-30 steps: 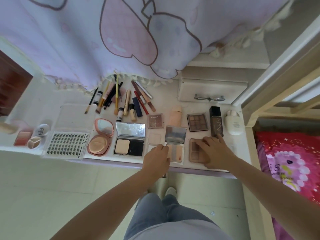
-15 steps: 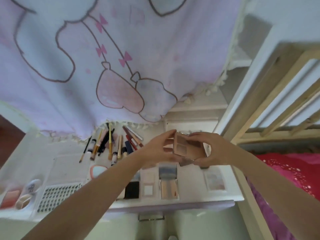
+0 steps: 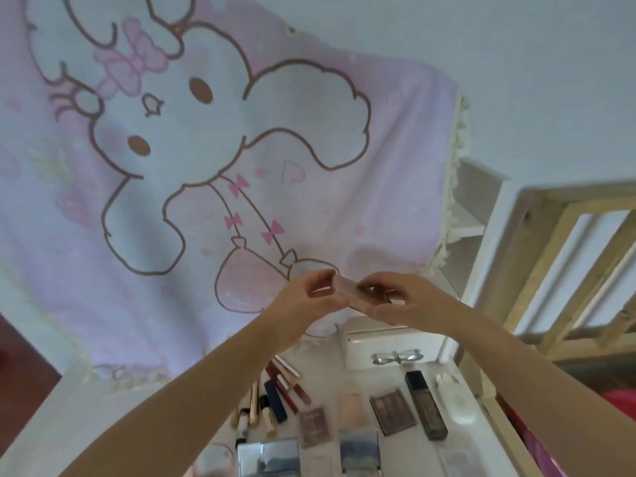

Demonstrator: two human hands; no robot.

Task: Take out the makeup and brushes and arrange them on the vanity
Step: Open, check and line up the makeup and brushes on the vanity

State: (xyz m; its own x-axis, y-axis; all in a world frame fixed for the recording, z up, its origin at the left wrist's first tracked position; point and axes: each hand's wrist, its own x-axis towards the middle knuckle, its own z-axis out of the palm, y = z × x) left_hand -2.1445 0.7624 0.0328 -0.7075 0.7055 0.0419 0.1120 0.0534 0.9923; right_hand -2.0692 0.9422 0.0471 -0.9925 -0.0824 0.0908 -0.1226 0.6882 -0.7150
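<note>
- Both hands up in the air, well above the desk (image 3: 323, 390); left hand (image 3: 303, 297) and right hand (image 3: 406, 302) pinch one pink palette (image 3: 347, 292) between them, fingers curled onto its ends.
- Palette seen edge-on; can't tell if its lid is open.
- Behind the fingers: pink cartoon blanket (image 3: 213, 166) hanging down, its hem reaching the desk's back edge. Little room that way.
- Right of the fingers: white shelf unit (image 3: 481, 201), then wood bed frame (image 3: 568, 263); near the right forearm.
- Below the fingers, slightly right: white drawer (image 3: 392, 342) w/ bow handle, at the desk's back.
- Well below, on the desk: row of tubes & pencils (image 3: 275, 394) under the left forearm, brown palette (image 3: 392, 411), dark bottle (image 3: 425, 407), white bottle (image 3: 456, 399) near the desk's right edge.
- Nearest the frame's bottom: two open mirrored compacts (image 3: 359, 445), partly cut off.
- Left forearm crosses over the desk's left half, hiding what's under it.
- Free air around the fingers toward the viewer & to the left.
</note>
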